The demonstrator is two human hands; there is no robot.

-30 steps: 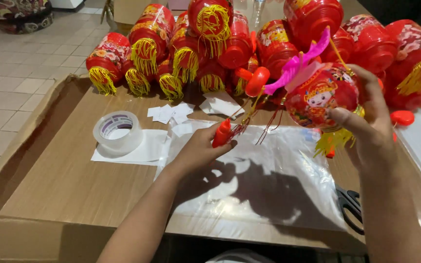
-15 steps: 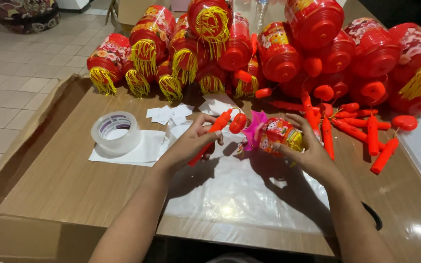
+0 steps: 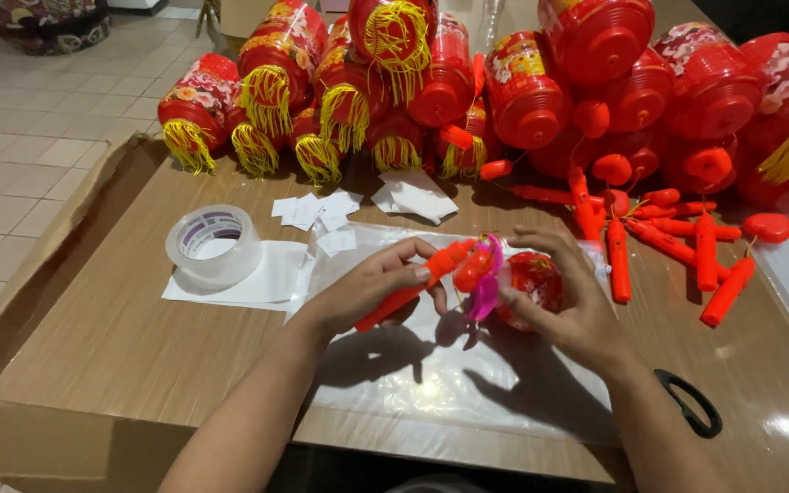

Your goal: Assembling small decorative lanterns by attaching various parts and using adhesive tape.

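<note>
2 hands work at mid-counter: left hand [image 3: 372, 288] clamped on orange handle stick [image 3: 413, 283], right hand [image 3: 563, 301] closed around small red lantern [image 3: 530, 278]. Risk: the thin link between them likely snags the pink tassel [image 3: 484, 290].

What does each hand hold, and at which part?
Left hand grips the orange stick near its upper end; right hand holds the small red lantern around its body.

A flattened cardboard sheet [image 3: 93, 365] carries a tape roll [image 3: 213, 243], clear plastic film [image 3: 440, 374] and red lanterns [image 3: 522, 87].
</note>
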